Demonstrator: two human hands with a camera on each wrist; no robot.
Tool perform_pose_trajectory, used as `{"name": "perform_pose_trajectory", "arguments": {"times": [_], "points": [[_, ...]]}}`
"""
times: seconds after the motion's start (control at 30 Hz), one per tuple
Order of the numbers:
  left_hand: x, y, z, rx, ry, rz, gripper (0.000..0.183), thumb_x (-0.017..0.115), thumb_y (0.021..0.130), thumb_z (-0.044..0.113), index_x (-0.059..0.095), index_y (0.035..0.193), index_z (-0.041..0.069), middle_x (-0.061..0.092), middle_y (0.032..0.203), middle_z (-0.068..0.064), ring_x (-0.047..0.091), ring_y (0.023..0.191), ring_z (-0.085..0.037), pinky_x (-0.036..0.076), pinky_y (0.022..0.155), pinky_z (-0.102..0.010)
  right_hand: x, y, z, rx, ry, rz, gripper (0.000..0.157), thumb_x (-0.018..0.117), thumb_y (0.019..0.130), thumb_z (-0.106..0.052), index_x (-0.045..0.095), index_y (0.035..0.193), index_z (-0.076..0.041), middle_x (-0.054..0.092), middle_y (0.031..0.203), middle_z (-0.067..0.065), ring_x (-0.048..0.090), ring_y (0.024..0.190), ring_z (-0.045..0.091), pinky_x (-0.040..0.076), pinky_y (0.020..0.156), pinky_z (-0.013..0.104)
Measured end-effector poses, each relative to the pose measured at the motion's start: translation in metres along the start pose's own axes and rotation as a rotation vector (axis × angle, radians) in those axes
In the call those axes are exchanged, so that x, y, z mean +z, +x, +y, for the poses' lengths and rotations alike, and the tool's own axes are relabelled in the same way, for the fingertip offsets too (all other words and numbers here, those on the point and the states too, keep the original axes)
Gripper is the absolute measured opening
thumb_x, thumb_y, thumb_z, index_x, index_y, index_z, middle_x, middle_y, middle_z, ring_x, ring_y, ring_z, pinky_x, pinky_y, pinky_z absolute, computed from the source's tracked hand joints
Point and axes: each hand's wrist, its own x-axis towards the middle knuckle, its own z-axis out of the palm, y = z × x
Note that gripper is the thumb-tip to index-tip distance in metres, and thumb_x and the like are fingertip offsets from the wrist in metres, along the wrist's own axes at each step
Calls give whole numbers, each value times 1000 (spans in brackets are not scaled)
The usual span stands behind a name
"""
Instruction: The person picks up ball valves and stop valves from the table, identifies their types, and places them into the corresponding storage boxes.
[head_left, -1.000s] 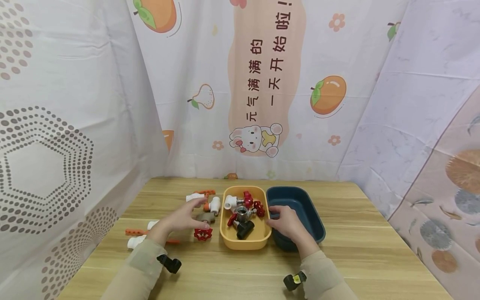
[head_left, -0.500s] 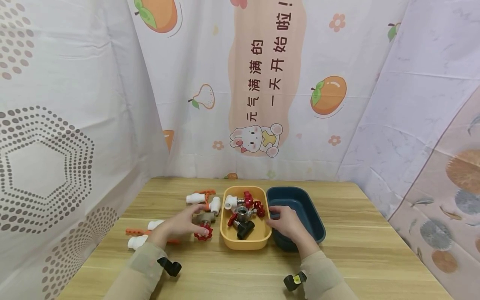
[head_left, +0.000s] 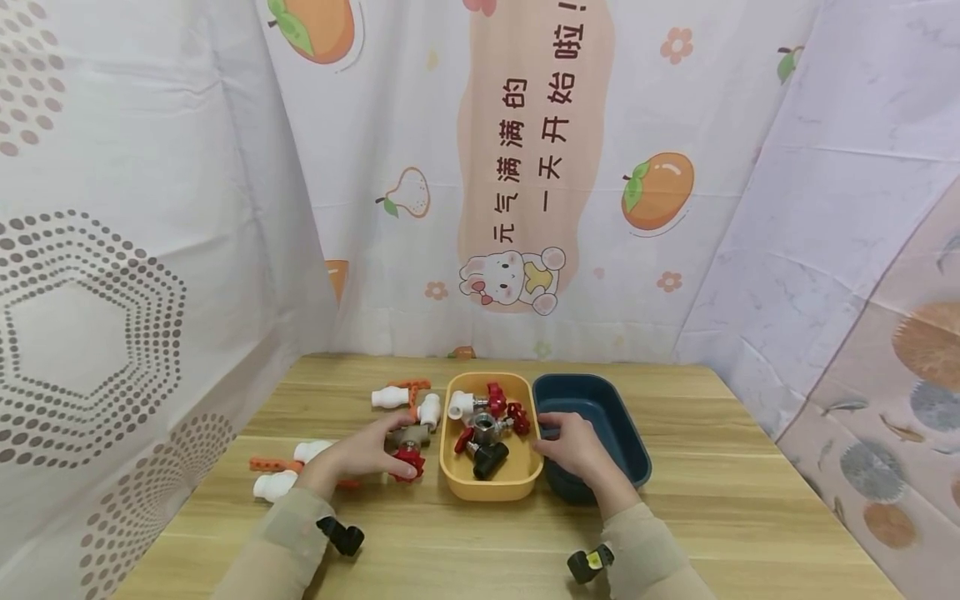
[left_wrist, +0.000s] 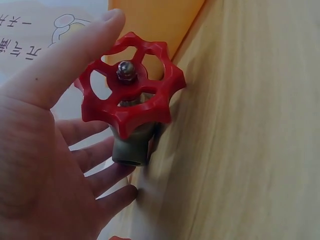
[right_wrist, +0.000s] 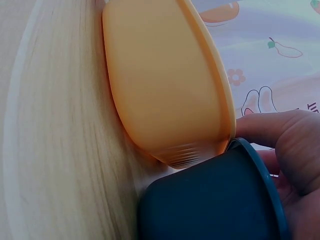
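Note:
My left hand (head_left: 367, 450) holds a valve with a red handwheel (left_wrist: 132, 82) and a greenish-grey body (left_wrist: 131, 147) on the table, left of the yellow bin. The thumb lies along the wheel; the fingers reach round the far side of the body. My right hand (head_left: 572, 446) rests where the yellow bin (right_wrist: 165, 75) and the dark blue bin (right_wrist: 215, 200) meet, its thumb touching the yellow rim. Inside the yellow bin are red-handled valves (head_left: 517, 417), a white fitting (head_left: 461, 406) and a black-handled valve (head_left: 491, 460). Part of the right fingers is hidden behind the blue rim.
White valves with orange handles lie on the left: one pair (head_left: 275, 485) by my left forearm, another group (head_left: 390, 397) farther back. A printed curtain (head_left: 420, 275) hangs behind the wooden table (head_left: 450, 550).
My left hand has come down around the red-wheel valve, its thumb now on the wheel, which has shifted slightly. The right hand and both bins have stayed in place.

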Motion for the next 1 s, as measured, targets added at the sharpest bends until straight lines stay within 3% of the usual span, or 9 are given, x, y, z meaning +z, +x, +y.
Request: {"name": "perform_pose_trajectory", "arguments": {"times": [0.23, 1.0], "points": [[0, 1, -6, -14, 16, -8, 100, 91, 74, 41, 40, 154, 10, 43, 152, -11, 41, 137, -31, 33, 111, -56, 1, 0, -2, -3, 5, 1, 49, 80, 87, -13, 65, 132, 0, 66, 128, 19, 71, 102, 29, 60, 80, 44], [1, 2, -6, -13, 40, -26, 103, 93, 71, 38, 39, 154, 10, 39, 156, -13, 34, 143, -34, 28, 114, -60, 1, 2, 1, 0, 7, -9, 50, 80, 88, -13, 64, 133, 1, 65, 129, 20, 70, 104, 30, 60, 80, 43]]}}
